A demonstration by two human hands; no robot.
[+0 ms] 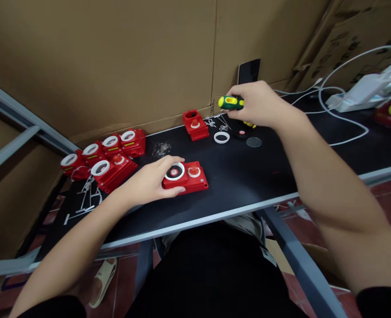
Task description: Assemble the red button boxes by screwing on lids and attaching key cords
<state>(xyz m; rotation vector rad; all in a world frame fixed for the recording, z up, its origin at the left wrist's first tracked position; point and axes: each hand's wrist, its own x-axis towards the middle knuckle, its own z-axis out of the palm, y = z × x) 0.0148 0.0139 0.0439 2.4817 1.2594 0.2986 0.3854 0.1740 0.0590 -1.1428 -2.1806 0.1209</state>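
A red plastic unit [190, 177] with a white ring and a red button lies on the black table [242, 185] in front of me. My left hand [151, 181] grips its left end, thumb along the near side. My right hand [257, 104] is raised over the back of the table, closed around a green and yellow screwdriver [230, 103] held sideways. Below that hand lie a loose white ring [221, 137], a clear disc [254, 141], a small black part with a red centre [242, 132] and several thin white pieces [219, 122].
Several finished red units [107, 152] cluster at the left, with white plastic bits [88, 194] in front. Another red unit [194, 124] stands by the cardboard wall [132, 57]. A phone [249, 70] leans there. White cables [341, 110] and chargers lie right.
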